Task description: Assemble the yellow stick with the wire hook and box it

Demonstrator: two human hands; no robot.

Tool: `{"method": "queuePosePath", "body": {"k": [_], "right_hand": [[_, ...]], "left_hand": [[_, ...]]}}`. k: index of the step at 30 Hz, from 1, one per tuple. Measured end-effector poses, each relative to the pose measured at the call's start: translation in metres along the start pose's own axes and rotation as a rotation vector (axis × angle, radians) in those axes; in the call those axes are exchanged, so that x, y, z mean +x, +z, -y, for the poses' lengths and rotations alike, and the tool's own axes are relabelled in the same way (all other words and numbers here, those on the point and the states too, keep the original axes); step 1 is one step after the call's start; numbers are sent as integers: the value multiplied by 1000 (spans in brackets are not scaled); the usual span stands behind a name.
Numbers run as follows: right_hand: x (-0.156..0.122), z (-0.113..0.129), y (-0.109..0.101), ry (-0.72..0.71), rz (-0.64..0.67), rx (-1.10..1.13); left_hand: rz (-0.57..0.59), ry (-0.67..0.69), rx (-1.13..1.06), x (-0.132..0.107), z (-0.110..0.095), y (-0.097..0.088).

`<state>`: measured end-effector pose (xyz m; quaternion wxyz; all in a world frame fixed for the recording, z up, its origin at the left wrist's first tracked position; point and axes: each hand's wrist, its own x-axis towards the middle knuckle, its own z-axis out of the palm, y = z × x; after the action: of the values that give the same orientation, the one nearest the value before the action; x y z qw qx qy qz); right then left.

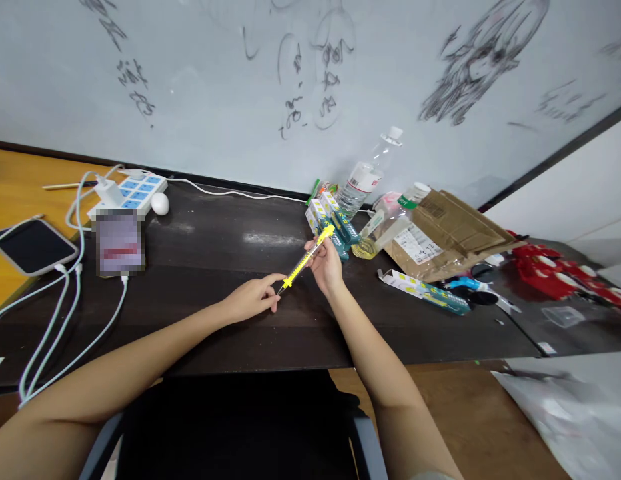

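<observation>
A slim yellow pen-like tool (307, 258) slants over the dark table (205, 267). My right hand (326, 267) is closed around its upper half. My left hand (255, 298) rests on the table and pinches the tool's lower tip between thumb and forefinger. Just behind my right hand stand several teal-and-yellow boxes (326, 215).
One similar box (423, 290) lies flat to the right, next to a brown paper package (450, 240) and two clear bottles (367, 177). At left are a power strip (133, 190), white cables (65, 313), a phone (33, 245) and a white egg-shaped object (160, 203). Red parts (555, 273) lie far right.
</observation>
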<state>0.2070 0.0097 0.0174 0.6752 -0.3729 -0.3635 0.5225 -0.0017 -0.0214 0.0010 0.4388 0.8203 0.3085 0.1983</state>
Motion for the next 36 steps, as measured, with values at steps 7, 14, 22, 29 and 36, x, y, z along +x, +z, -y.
{"method": "queuePosePath", "body": {"k": [7, 14, 22, 29, 36], "right_hand": [[10, 19, -15, -109, -126, 5], [-8, -6, 8, 43, 127, -33], [2, 7, -9, 139, -12, -119], [12, 31, -24, 68, -221, -99], [15, 28, -24, -285, -96, 22]], "left_hand": [[131, -105, -318, 3, 2, 5], [39, -230, -462, 5, 3, 12], [73, -182, -491, 5, 6, 10], [72, -173, -476, 6, 14, 10], [44, -189, -463, 5, 10, 9]]}}
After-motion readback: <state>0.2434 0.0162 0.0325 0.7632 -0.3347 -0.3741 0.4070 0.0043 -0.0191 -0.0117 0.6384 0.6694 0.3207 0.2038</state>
